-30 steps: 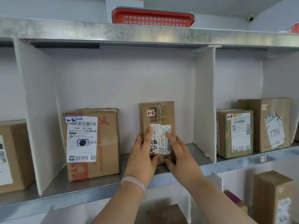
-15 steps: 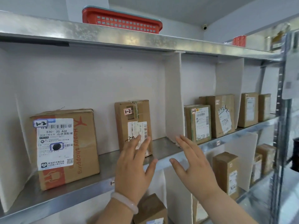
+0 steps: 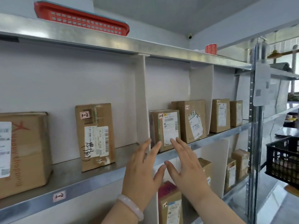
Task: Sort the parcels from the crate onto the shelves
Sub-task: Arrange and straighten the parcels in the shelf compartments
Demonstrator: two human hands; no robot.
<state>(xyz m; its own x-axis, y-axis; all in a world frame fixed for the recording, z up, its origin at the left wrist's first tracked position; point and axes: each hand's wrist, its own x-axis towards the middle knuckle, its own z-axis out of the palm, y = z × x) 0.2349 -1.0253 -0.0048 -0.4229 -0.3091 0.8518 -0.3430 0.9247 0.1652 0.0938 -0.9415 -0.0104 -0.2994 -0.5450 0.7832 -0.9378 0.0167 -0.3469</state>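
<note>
Nothing is being held right now, tbh. The left hand, the one with the pale bracelet, and the right hand are seen at lower centre of the frame. Both are empty, with fingers straight and slightly spread and thumbs almost meeting. They're raised in front of the edge of the grey metal shelf and touch no parcel.

The tall brown cardboard parcel marked 1-2 stands upright at centre left, well apart from both hands. It's in the bay tagged by the small pink 1-2 shelf label, so that one can be counted as sorted.

The step is judged to be the gap between parcels. Next, the black plastic mesh crate at the right edge would need to be reached and a parcel's number read.

Containers:
- Crate: brownish shapes can be glimpsed through the mesh, but what they are can't be told.
- 1-2 bay: the tall parcel, plus a big brown printed carton at far left.
- Past the white divider panel: a small labelled brown box and a bigger brown box behind it.
- Upper left: a red slotted plastic basket lies on the top shelf, contents not visible.
</note>
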